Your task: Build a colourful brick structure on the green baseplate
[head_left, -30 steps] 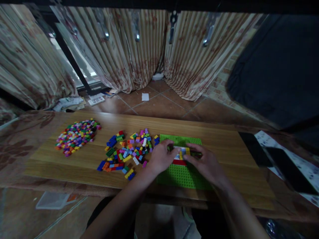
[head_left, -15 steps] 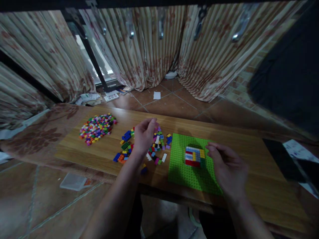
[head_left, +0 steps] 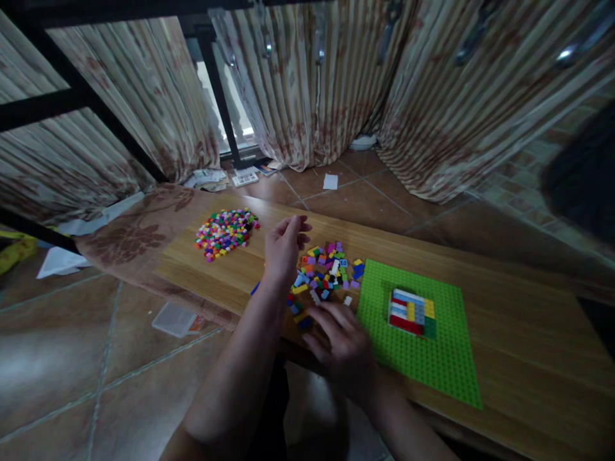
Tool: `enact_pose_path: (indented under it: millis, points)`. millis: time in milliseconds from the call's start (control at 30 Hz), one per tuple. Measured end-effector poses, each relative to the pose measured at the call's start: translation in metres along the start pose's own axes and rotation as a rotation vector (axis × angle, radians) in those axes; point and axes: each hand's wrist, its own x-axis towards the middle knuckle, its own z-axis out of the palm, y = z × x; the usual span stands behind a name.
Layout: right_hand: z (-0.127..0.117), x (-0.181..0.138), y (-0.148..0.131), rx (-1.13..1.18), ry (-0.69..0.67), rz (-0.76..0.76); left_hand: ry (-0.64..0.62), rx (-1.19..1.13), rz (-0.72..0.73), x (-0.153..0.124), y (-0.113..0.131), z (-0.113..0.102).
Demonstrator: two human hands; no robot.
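Note:
My left hand [head_left: 284, 248] hovers over the far left side of the loose building bricks [head_left: 331, 266], its fingers curled in; whatever they hold, if anything, is hidden. My right hand [head_left: 343, 339] reaches palm down to the near side of this pile, fingers spread, close to a few blue and yellow bricks [head_left: 302, 319] by the table's front edge. On the green baseplate [head_left: 432, 378], to the right, sits a low block of joined bricks [head_left: 408, 312] in red, white, yellow, light blue and green. Neither hand touches the baseplate's block.
A heap of small multicoloured bricks [head_left: 225, 234] lies farther left on the wooden table [head_left: 523, 320]. A clear plastic tray [head_left: 173, 319] rests on the tiled floor. Striped curtains [head_left: 307, 96] hang beyond the table, with papers [head_left: 245, 178] at their foot.
My right hand has moved left from beside the baseplate to the loose bricks, and its fingers have spread. My left hand stays above the pile. The view has turned left.

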Motion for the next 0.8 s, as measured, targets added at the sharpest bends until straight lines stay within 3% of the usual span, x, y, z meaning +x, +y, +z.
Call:
enact_pose_path:
  millis: [333,500,633,800]
  points:
    - [0.031,0.007,-0.009,-0.276,0.038,0.129,0.029,0.012,-0.038,-0.001,0.005,-0.002]
    - [0.035,0.006,-0.001,-0.248,0.062,0.102,0.031,0.003,-0.041,-0.001,0.005,-0.002]
    - [0.022,0.013,-0.001,-0.096,0.173,0.137,0.034,0.012,-0.04,-0.001,0.003,-0.001]
    - [-0.024,0.024,0.015,0.137,0.339,0.4,-0.04,0.085,-0.043,-0.005,0.003,0.005]
